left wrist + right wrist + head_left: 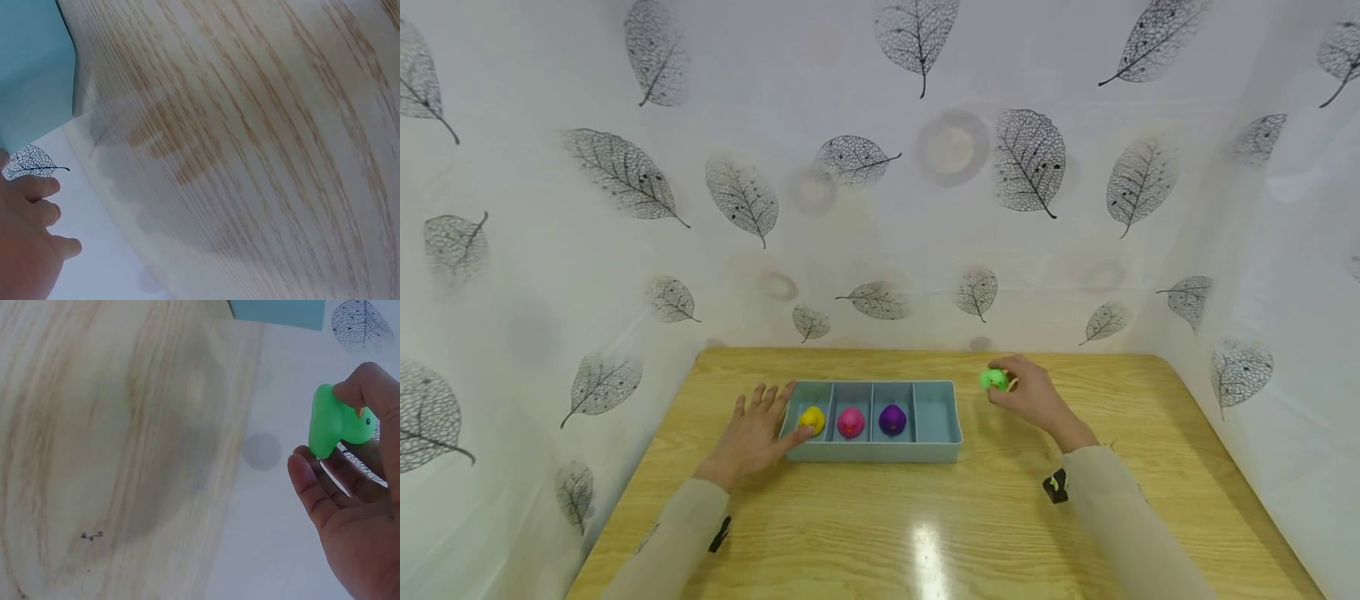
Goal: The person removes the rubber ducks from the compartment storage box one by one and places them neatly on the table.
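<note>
A blue-grey tray (pixel 872 452) with a row of compartments lies on the table. From left to right it holds a yellow rubber duck (pixel 813 417), a pink rubber duck (pixel 851 422) and a purple rubber duck (pixel 892 419); the rightmost compartment is bare. At the tray's left end rests my left hand (pixel 751 442), fingers spread, its thumb reaching over the front rim by the yellow duck. To the right of the tray, my right hand (pixel 1033 396) pinches a green rubber duck (pixel 325 422) between thumb and fingers, held above the table.
The wooden table (pixel 865 517) has its far edge a short way behind the tray. A white curtain (pixel 880 233) printed with dark leaves hangs around the back and sides. Black straps (pixel 1056 486) show beneath the sleeves at both wrists.
</note>
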`<state>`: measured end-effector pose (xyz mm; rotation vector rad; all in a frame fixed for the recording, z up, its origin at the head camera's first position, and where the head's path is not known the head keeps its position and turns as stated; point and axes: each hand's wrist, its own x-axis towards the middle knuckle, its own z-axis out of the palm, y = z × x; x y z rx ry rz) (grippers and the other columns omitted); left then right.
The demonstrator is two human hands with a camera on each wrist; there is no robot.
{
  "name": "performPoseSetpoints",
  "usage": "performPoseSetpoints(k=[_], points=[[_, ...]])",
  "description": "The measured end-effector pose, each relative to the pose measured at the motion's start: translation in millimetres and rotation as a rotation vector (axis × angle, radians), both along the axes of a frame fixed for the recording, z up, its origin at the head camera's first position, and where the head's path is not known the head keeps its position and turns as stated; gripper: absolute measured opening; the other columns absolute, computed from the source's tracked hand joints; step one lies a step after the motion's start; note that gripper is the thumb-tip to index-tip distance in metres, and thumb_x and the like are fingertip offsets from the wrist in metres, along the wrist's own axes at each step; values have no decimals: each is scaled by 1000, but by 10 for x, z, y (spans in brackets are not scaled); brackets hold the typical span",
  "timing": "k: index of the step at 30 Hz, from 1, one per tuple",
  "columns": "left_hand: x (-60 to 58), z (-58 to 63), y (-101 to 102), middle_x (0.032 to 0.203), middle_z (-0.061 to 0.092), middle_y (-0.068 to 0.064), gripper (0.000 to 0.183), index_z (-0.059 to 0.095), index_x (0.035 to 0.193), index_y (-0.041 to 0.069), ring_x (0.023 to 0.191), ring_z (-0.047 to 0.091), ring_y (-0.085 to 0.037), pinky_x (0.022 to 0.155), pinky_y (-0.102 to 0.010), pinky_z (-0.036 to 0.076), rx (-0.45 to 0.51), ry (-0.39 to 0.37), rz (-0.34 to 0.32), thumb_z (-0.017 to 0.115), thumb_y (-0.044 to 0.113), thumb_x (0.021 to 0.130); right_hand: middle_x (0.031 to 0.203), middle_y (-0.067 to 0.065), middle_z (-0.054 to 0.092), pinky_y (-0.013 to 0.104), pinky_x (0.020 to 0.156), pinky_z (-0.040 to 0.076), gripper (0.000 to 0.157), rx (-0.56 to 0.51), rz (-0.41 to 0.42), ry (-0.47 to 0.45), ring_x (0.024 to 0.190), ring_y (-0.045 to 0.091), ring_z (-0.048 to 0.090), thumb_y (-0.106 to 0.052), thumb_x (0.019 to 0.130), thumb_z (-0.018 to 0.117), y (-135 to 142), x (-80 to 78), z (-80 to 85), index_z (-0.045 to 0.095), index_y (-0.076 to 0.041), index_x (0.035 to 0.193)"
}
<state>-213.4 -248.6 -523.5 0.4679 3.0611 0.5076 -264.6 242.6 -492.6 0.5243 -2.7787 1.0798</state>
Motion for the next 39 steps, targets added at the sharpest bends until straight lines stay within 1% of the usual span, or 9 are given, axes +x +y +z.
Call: performPoseSetpoints(k=[7, 13, 18, 22, 25, 27, 30, 35, 39], points=[[7, 0, 0, 167, 32, -31, 93, 19, 170, 16, 159, 19, -54, 125, -77, 10, -3, -3, 2, 50, 70, 101, 130, 28, 65, 36, 81, 58, 50, -16, -34, -4, 94, 30, 64, -10, 88, 73, 60, -56, -113, 66, 7, 134], [17, 16, 9, 167, 32, -32, 93, 19, 170, 16, 159, 18, -54, 125, -77, 9, -6, -10, 1, 50, 70, 101, 126, 27, 64, 34, 81, 56, 50, -2, -54, -23, 95, 31, 63, -10, 86, 73, 98, -100, -195, 67, 7, 132], [20, 41, 16, 167, 32, -32, 93, 20, 170, 15, 159, 18, -54, 125, -77, 9, -15, -9, 1, 50, 69, 101, 128, 26, 62, 34, 81, 51, 51, -1, -63, -103, 98, 30, 60, -11, 90, 71, 115, -120, -227, 64, 7, 137], [13, 45, 11, 166, 33, -33, 93, 20, 170, 15, 159, 19, -54, 124, -77, 11, -24, -1, -3, 50, 69, 101, 135, 27, 60, 39, 83, 55, 51, 7, -65, -147, 106, 35, 62, -12, 93, 70, 129, -142, -263, 62, 6, 140], [11, 39, 6, 166, 34, -33, 93, 21, 170, 15, 159, 19, -54, 125, -77, 11, -24, 2, -3, 51, 70, 101, 137, 28, 60, 43, 86, 57, 51, 13, -65, -154, 112, 39, 63, -12, 94, 70, 134, -160, -299, 62, 6, 140], [12, 37, 5, 166, 34, -33, 94, 21, 170, 14, 159, 19, -54, 125, -77, 10, -22, 2, -2, 51, 70, 101, 137, 28, 60, 43, 86, 57, 51, 17, -64, -157, 114, 41, 62, -12, 93, 70, 139, -169, -323, 62, 6, 140], [16, 37, 6, 166, 33, -33, 94, 21, 170, 14, 159, 18, -53, 125, -76, 10, -22, -1, 0, 50, 70, 101, 138, 29, 60, 42, 85, 57, 51, 17, -58, -159, 114, 42, 62, -12, 93, 70, 136, -171, -341, 62, 6, 140], [19, 46, 9, 166, 32, -33, 93, 18, 171, 16, 159, 17, -53, 126, -76, 9, -15, -8, -3, 50, 69, 101, 139, 30, 60, 45, 88, 57, 50, 14, -54, -158, 114, 41, 62, -12, 94, 71, 138, -186, -370, 63, 6, 140], [16, 42, 10, 166, 32, -33, 93, 18, 171, 16, 159, 17, -53, 126, -76, 9, -12, -8, -6, 50, 69, 102, 136, 31, 61, 47, 88, 57, 48, 18, -53, -158, 111, 40, 63, -11, 94, 71, 142, -202, -391, 63, 7, 138]])
